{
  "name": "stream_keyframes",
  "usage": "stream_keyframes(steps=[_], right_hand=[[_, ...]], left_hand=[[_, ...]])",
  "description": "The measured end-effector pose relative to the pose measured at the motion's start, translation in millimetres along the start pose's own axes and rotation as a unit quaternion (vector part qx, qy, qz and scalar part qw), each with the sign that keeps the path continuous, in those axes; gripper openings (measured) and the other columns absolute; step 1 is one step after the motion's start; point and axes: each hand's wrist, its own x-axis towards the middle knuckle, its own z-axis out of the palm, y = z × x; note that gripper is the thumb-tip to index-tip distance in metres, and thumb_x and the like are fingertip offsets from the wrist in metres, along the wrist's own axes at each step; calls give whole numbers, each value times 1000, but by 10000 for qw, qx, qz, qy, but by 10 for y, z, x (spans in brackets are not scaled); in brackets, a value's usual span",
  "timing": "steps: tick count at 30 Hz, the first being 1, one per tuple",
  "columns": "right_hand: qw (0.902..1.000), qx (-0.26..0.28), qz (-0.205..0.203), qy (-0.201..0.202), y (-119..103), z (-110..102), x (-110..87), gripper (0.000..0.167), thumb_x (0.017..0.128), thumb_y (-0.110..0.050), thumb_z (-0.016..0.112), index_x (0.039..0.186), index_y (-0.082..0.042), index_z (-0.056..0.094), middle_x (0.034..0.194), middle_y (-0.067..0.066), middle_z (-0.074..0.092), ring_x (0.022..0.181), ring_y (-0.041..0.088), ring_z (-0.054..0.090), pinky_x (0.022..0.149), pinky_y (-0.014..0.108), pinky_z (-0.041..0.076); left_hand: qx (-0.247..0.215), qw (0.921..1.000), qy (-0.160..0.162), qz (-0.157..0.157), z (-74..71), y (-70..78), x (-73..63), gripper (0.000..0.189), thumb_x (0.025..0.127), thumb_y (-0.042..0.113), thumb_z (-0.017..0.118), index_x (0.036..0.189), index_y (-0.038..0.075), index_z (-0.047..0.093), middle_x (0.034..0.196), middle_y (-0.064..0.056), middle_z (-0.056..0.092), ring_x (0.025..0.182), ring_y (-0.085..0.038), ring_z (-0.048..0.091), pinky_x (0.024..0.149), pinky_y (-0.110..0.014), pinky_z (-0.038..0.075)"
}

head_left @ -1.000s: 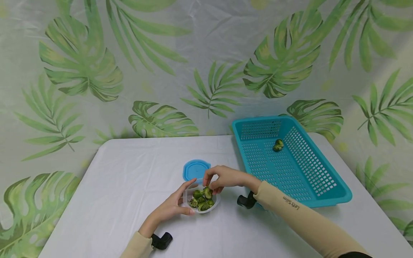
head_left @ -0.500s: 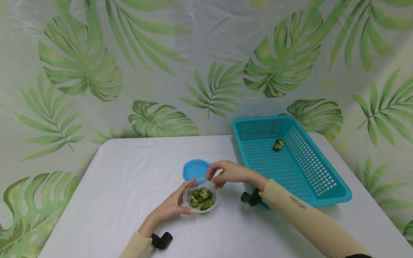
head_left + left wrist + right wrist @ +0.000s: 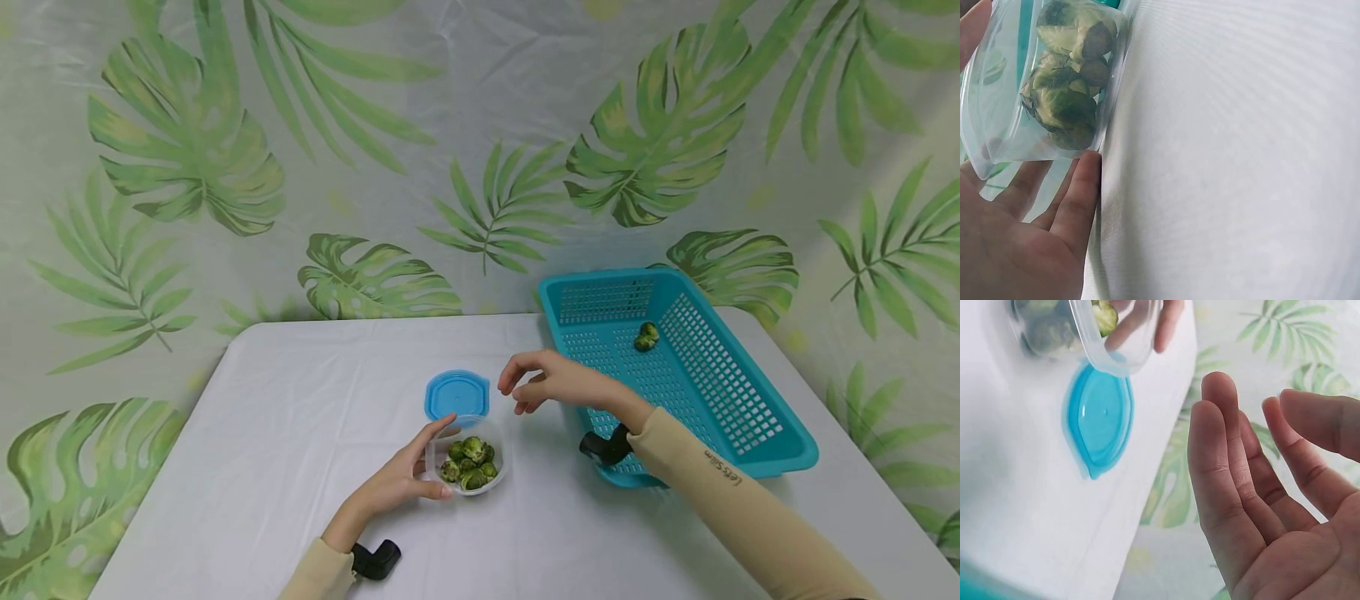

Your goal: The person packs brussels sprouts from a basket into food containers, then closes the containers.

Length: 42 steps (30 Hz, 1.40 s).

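Note:
A small clear plastic container [image 3: 501,440] with several Brussels sprouts [image 3: 473,451] in it stands on the white-covered table. My left hand [image 3: 393,483] holds it from the left, thumb at the near side and fingers along the far side. In the left wrist view, fingertips [image 3: 1088,164] touch the container's wall beside the sprouts. My right hand [image 3: 558,382] hovers with nothing in it between the container and the blue-green basket [image 3: 622,379], its fingers loosely bent. Just behind the container lies its blue lid [image 3: 456,395]. Two sprouts [image 3: 647,337] lie in the basket.
The basket takes up the right side of the table [image 3: 322,383], its near end under my right forearm. A leaf-patterned cloth [image 3: 510,108] hangs behind the table. Each wrist carries a black camera mount, such as the one on the left [image 3: 377,560].
My right hand has let go of a sprout into the container, then moved up and right toward the basket. My left hand and the container have stayed in place.

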Motion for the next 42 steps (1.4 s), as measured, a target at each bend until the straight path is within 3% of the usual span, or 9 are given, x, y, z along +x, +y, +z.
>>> stream_keyframes(steps=[10, 20, 26, 42], right_hand=[[9994, 24, 36, 345, 109, -249, -139, 23, 97, -9, 54, 115, 4, 57, 109, 14, 58, 91, 31, 63, 82, 48, 51], [9973, 169, 115, 703, 243, -443, -262, 22, 97, -10, 55, 117, 0, 59, 113, 15, 58, 94, 34, 61, 82, 46, 51], [9956, 394, 86, 840, 320, -548, -346, 27, 97, -11, 56, 119, 4, 56, 117, 19, 56, 96, 36, 61, 83, 49, 50], [9862, 435, 158, 1592, 594, -856, -491, 30, 96, -5, 56, 121, 10, 53, 123, 29, 50, 98, 41, 60, 81, 41, 53]], left_hand=[[12, 10000, -26, 94, 2, 0, -2, 93, 82, 10, 73, 154, 11, 15, 151, -15, 30, 138, -36, 25, 102, -60, 31], [1, 9999, -49, 123, 1, -9, -3, 94, 82, 12, 75, 154, 11, 15, 151, -15, 30, 138, -36, 26, 103, -59, 30], [41, 10000, -24, 64, 6, -10, -4, 93, 82, 11, 74, 154, 12, 15, 151, -14, 30, 138, -35, 26, 104, -57, 30], [40, 9999, -19, 123, -4, -4, -8, 94, 82, 12, 75, 154, 11, 15, 151, -15, 30, 138, -37, 24, 103, -60, 30]])
